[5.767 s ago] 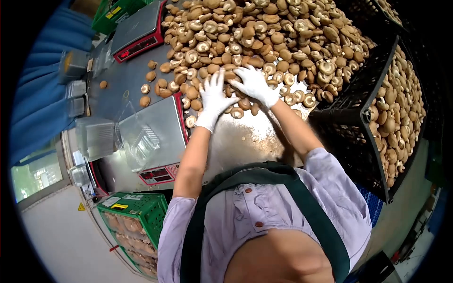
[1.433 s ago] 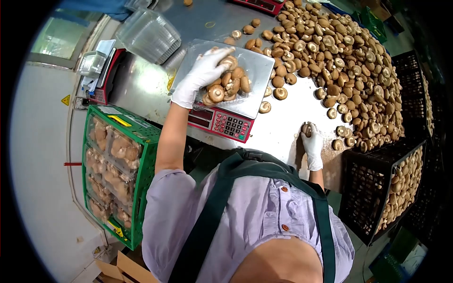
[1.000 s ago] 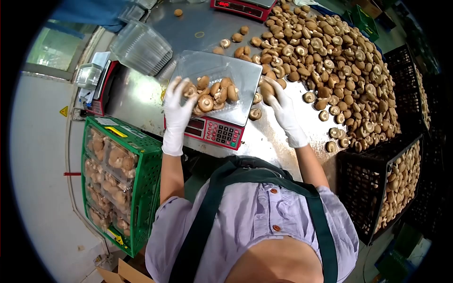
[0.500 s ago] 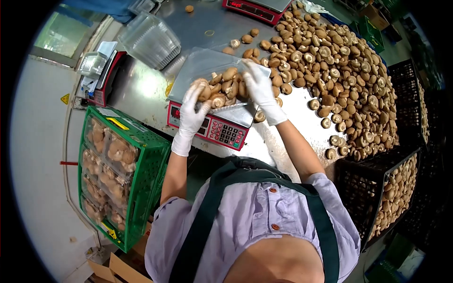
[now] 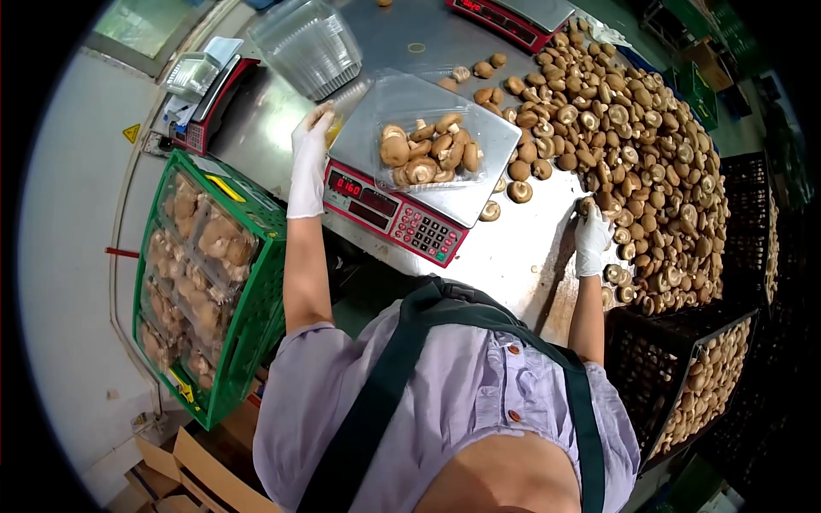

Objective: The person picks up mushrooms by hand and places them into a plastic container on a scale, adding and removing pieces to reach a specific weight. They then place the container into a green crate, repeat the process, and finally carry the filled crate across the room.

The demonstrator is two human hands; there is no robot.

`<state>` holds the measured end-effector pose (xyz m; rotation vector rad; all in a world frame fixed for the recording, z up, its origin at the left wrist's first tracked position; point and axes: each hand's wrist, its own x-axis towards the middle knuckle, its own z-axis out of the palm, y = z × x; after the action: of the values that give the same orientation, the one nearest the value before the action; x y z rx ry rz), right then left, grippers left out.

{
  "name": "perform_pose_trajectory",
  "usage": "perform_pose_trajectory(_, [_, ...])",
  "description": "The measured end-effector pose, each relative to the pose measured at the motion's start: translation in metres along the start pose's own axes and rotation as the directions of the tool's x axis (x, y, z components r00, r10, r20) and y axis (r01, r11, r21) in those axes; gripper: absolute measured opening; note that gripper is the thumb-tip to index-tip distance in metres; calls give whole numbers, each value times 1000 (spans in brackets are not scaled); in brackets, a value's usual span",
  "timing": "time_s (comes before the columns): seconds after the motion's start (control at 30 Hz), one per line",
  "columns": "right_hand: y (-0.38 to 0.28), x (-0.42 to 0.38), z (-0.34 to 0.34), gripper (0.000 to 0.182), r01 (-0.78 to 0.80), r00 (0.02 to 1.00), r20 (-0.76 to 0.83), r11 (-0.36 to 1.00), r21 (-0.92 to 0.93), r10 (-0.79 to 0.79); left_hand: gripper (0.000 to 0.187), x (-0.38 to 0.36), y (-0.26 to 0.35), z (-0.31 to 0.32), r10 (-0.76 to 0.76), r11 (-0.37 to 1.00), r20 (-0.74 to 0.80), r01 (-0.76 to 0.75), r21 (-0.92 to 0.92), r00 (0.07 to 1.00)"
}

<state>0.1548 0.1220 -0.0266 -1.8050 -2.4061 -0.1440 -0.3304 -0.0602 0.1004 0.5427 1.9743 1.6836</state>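
A clear plastic tray [image 5: 473, 180] holding several brown shiitake mushrooms [image 5: 421, 169] sits on the metal plate of a red digital scale [image 5: 395, 214], whose display reads 0.160. My left hand [image 5: 310, 158], in a white glove, is at the scale's left edge beside some yellow bands [image 5: 334, 130]. Its fingers are curled together, and whatever they hold is hidden. At the near-left edge of the big mushroom pile [image 5: 654, 162], my gloved right hand [image 5: 592, 238] has its fingers closed on a mushroom [image 5: 586, 205].
Stacked clear trays [image 5: 306, 47] stand behind the scale. A second scale [image 5: 505, 24] is at the back and a third [image 5: 209, 107] at the left. A green crate [image 5: 274, 248] of packed mushrooms stands left. Black crates [image 5: 658, 342] of mushrooms stand right.
Both hands have left the filled tray. My left hand went left to the scale's edge; my right hand went right to the pile. The display is now readable, and the view has shifted slightly.
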Motion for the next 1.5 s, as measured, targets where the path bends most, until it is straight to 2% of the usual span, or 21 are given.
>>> perform_pose_trajectory(0.1, [-10,5,-16,26,-58,995,83,998,30,55,31,21,-8,15,-24,998,24,26,-50,999])
perform_pose_trajectory(0.17, [-15,7,-13,25,-72,996,-48,992,108,77,28,39,-18,21,-68,995,102,75,-63,992])
perform_pose_trajectory(0.23, [-23,9,-12,27,-136,990,19,913,384,140,27,36,-9,31,-63,997,94,66,-28,994])
perform_pose_trajectory(0.3, [-42,11,-34,27,-288,958,219,610,738,187,27,36,-6,39,-69,998,111,67,18,991])
perform_pose_trajectory(0.43, [-91,18,-78,41,-373,924,377,78,925,-57,30,39,-10,52,-76,997,113,72,40,991])
perform_pose_trajectory(0.53, [-137,26,-120,37,-284,909,271,7,959,-317,42,49,-25,59,-121,989,132,131,-67,984])
perform_pose_trajectory(0.67, [-221,34,-146,39,65,893,4,137,988,-450,39,45,-22,72,-171,939,184,217,-267,968])
perform_pose_trajectory(0.7, [-235,35,-144,38,256,861,-122,213,943,-494,39,44,-19,72,-168,939,182,214,-270,969])
perform_pose_trajectory(0.77, [-254,36,-150,31,497,772,-175,409,765,-611,42,41,-15,74,-208,897,194,266,-353,959])
perform_pose_trajectory(0.8, [-258,37,-144,31,499,771,-176,410,764,-612,42,38,-12,74,-207,897,194,265,-355,959])
perform_pose_trajectory(0.87, [-263,40,-129,24,740,672,-496,485,466,-549,46,34,-5,72,-96,834,191,184,-521,977])
perform_pose_trajectory(0.9, [-261,41,-131,21,697,717,-502,502,511,-484,46,33,-3,69,-95,832,189,183,-525,977])
perform_pose_trajectory(0.97, [-248,43,-134,21,638,770,-509,479,604,-384,48,28,-3,62,146,802,248,32,-596,958])
perform_pose_trajectory(1.17, [-185,37,-117,18,347,937,-313,482,805,-154,61,-17,2,44,393,878,217,-294,-379,894])
perform_pose_trajectory(1.27, [-161,30,-109,31,-8,995,35,275,961,-93,44,-45,-9,25,488,873,301,-447,-198,819])
perform_pose_trajectory(1.3, [-158,28,-112,35,-131,981,147,135,982,-122,35,-63,-8,25,509,830,327,-554,58,796])
perform_pose_trajectory(1.33, [-157,27,-112,35,-132,982,148,133,982,-120,26,-75,-8,24,521,719,359,-625,304,774])
perform_pose_trajectory(1.37, [-155,26,-112,36,-173,947,222,213,962,-233,29,-80,-21,24,596,645,327,-679,350,734])
perform_pose_trajectory(1.43, [-161,22,-124,30,-261,832,406,380,887,-378,38,-100,-34,37,352,936,54,-352,-3,934])
perform_pose_trajectory(1.47, [-167,19,-123,27,-325,796,444,329,887,-412,38,-104,-33,34,351,936,58,-352,-1,934])
perform_pose_trajectory(1.5, [-171,19,-122,24,-386,757,475,279,879,-448,40,-107,-30,31,92,995,112,-94,19,989])
